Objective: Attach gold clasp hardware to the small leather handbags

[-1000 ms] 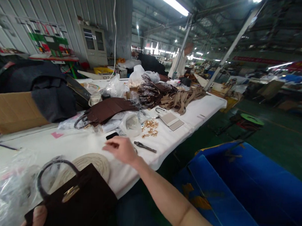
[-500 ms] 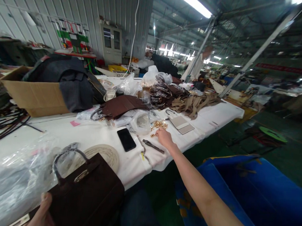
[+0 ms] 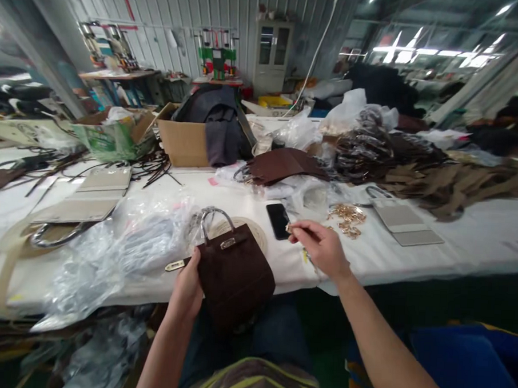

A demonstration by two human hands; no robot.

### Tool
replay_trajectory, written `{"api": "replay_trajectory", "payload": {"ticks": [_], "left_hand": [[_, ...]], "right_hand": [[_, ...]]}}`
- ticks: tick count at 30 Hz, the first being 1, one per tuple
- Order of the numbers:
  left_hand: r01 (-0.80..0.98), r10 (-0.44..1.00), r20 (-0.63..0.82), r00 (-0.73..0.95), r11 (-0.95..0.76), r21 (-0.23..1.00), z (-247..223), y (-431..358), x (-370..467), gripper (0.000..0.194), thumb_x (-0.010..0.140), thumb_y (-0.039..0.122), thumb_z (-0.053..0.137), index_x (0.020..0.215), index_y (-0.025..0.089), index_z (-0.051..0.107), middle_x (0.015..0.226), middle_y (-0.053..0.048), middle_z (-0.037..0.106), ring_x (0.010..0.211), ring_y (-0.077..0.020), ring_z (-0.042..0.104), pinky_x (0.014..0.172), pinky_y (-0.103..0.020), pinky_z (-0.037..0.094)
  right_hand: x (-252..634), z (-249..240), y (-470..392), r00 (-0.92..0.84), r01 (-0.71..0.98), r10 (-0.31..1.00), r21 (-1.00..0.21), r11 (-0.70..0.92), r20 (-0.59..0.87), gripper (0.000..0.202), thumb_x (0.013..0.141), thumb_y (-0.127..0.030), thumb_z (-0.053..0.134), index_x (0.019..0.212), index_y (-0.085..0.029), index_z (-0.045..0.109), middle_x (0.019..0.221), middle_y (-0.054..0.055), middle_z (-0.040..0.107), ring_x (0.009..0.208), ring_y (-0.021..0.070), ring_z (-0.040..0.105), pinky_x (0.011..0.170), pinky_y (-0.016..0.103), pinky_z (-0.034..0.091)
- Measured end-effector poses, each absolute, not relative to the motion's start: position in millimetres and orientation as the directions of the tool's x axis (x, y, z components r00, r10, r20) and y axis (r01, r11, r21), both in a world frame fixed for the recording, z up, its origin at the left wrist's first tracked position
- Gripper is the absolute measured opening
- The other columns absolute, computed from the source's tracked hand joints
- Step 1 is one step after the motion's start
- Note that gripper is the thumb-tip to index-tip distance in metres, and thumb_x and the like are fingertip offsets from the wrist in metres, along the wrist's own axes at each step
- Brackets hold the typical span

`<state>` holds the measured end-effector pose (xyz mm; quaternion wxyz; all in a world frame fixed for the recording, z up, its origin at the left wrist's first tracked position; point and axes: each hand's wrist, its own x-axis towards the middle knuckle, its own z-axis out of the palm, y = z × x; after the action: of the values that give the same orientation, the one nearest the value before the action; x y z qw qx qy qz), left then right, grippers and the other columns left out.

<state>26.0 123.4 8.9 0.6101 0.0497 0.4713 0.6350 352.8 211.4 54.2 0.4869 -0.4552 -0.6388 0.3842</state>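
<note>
My left hand grips the left side of a dark brown handbag, thumb on its front. The handbag leans at the table's near edge, its plastic-wrapped handle up and a metal plate on the front. A strap with a gold-coloured metal end sticks out left of that hand. My right hand is pinched on a small gold-coloured metal fitting, its exact kind too small to tell, and hovers beside a black phone. Further right lies a pile of similar gold fittings.
Grey bag panels lie right of the fittings. Brown leather pieces and strips are heaped behind. Crumpled clear plastic covers the left side. A cardboard box holds dark cloth. A blue bin stands low at right.
My right hand has moved left from the fittings pile toward the handbag, carrying a small fitting. The view has swung left. My left hand still holds the handbag.
</note>
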Motion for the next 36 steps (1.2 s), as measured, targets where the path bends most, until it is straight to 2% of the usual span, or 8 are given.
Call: {"api": "replay_trajectory", "payload": {"ticks": [3,6,14,16,19,23,31,36], "left_hand": [[-0.722,0.852,-0.479,-0.212,0.194,0.664,17.3,118.6,29.2,0.048,0.116,0.046,0.055,0.145,0.013,0.075,0.145,-0.014,0.079,0.145,-0.0314,0.07,0.129,-0.048,0.053],[-0.729,0.89,-0.425,-0.167,0.179,0.661,25.2,111.3,27.9,0.048,0.116,0.045,0.054,0.146,0.013,0.074,0.143,-0.015,0.08,0.142,-0.0337,0.072,0.126,-0.051,0.056],[-0.758,0.887,-0.346,-0.306,-0.007,0.652,7.2,97.1,25.8,0.052,0.1,0.048,0.082,0.141,0.015,0.074,0.134,-0.016,0.083,0.133,-0.0358,0.077,0.117,-0.051,0.062],[-0.768,0.88,-0.343,-0.328,-0.038,0.639,1.8,96.5,30.2,0.055,0.094,0.051,0.089,0.133,0.014,0.077,0.128,-0.017,0.085,0.129,-0.0364,0.078,0.115,-0.051,0.063],[-0.783,0.876,-0.349,-0.333,-0.051,0.62,-2.4,96.9,35.9,0.054,0.087,0.053,0.095,0.119,0.012,0.081,0.114,-0.018,0.087,0.122,-0.0376,0.081,0.111,-0.051,0.065],[-0.783,0.856,-0.353,-0.377,-0.091,0.616,-4.7,98.2,38.8,0.048,0.083,0.052,0.098,0.103,0.012,0.082,0.104,-0.016,0.086,0.118,-0.0363,0.081,0.111,-0.049,0.064],[-0.749,0.793,-0.346,-0.501,-0.198,0.632,-4.4,99.8,41.7,0.048,0.078,0.053,0.1,0.096,0.013,0.083,0.094,-0.009,0.083,0.104,-0.0279,0.08,0.107,-0.043,0.06],[-0.731,0.772,-0.342,-0.536,-0.221,0.646,-4.1,96.6,44.1,0.052,0.075,0.058,0.102,0.091,0.013,0.083,0.084,-0.006,0.079,0.098,-0.0265,0.077,0.101,-0.04,0.058]], "right_hand": [[279.9,52.5,183.9,-0.342,0.023,0.927,-0.985,0.17,0.152,0.03,0.102,-0.049,0.079,0.109,-0.021,0.084,0.086,0.006,0.083,0.08,0.0221,0.081,0.081,0.035,0.067],[227.3,36.4,171.0,-0.448,-0.017,0.89,-0.997,0.081,0.081,0.029,0.096,-0.048,0.086,0.103,-0.02,0.083,0.087,0.005,0.082,0.079,0.0213,0.08,0.076,0.032,0.065],[197.2,33.2,171.3,-0.589,0.11,0.784,-0.942,0.318,0.196,0.015,0.103,-0.033,0.075,0.102,-0.021,0.083,0.106,0.006,0.078,0.085,0.018,0.079,0.075,0.028,0.064],[196.9,41.7,170.8,-0.626,0.166,0.756,-0.915,0.368,0.191,0.016,0.103,-0.029,0.073,0.113,-0.023,0.083,0.107,0.005,0.079,0.083,0.0168,0.08,0.075,0.027,0.064],[193.0,51.1,169.4,-0.632,0.241,0.758,-0.89,0.388,0.16,0.033,0.099,-0.025,0.076,0.132,-0.024,0.08,0.101,0.003,0.082,0.082,0.0176,0.08,0.075,0.028,0.066],[184.4,60.5,168.6,-0.59,0.291,0.773,-0.832,0.472,0.232,0.016,0.099,-0.024,0.078,0.112,-0.022,0.085,0.104,0.006,0.085,0.092,0.0213,0.081,0.082,0.031,0.066],[165.2,67.7,171.7,-0.624,0.235,0.748,-0.859,0.455,0.226,0.019,0.107,-0.023,0.066,0.118,-0.023,0.082,0.117,0.007,0.076,0.093,0.0194,0.08,0.079,0.03,0.067],[154.0,61.4,168.6,-0.613,0.369,0.73,-0.708,0.603,0.302,0.024,0.103,-0.012,0.065,0.114,-0.024,0.082,0.113,0.007,0.08,0.101,0.0218,0.078,0.094,0.035,0.064]]}}
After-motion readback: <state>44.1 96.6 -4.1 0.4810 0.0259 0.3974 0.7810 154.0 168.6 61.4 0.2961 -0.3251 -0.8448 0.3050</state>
